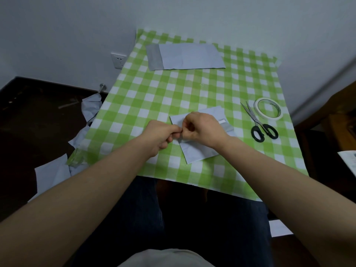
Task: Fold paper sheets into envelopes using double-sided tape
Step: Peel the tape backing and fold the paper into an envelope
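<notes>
A folded white paper sheet (200, 152) lies on the green checked tablecloth (154, 97) in front of me, a strip of white tape (222, 121) showing along its right fold. My left hand (161, 136) and my right hand (202, 129) meet over the sheet's left part, fingertips of both pinching something small between them, most likely a bit of tape; the fingers hide it. A roll of double-sided tape (268, 108) and black-handled scissors (259, 125) lie to the right. A finished paper envelope (188, 55) rests at the far edge.
Crumpled and loose paper sheets (52, 174) lie on the dark floor to the left of the table. A wall with a socket (118, 60) stands behind. More paper (279, 227) shows at the lower right, beside my legs.
</notes>
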Motion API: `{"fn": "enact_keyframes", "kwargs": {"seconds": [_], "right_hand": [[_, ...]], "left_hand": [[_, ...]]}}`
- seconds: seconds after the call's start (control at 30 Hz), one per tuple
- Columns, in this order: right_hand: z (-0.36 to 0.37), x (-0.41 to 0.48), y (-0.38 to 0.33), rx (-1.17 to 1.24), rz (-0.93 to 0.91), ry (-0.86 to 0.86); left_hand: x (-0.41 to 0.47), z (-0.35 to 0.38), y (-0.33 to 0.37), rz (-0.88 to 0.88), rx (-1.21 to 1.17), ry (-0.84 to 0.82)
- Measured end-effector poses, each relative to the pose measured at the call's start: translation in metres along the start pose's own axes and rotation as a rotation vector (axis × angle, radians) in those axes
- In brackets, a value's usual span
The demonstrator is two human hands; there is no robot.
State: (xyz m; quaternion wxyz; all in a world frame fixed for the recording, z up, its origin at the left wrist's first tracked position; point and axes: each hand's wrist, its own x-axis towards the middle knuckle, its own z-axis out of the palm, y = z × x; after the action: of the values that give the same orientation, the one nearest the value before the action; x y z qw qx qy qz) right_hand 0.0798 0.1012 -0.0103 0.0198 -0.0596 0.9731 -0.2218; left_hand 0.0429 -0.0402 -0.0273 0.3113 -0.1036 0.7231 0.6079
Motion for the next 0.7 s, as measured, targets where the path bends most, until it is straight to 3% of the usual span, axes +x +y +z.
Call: {"fn": "enact_keyframes", "kwargs": {"seconds": [0.4,0.7], "right_hand": [[-0.0055,-0.0062,0.0037,0.035,-0.011,0.002],[-0.0051,-0.0053,0.0014,-0.156,-0.072,-0.037]], "left_hand": [[-0.0017,0.0013,-0.0024,0.084,0.12,0.005],[-0.0067,0.0037,-0.0066,0.225,0.237,-0.006]]}}
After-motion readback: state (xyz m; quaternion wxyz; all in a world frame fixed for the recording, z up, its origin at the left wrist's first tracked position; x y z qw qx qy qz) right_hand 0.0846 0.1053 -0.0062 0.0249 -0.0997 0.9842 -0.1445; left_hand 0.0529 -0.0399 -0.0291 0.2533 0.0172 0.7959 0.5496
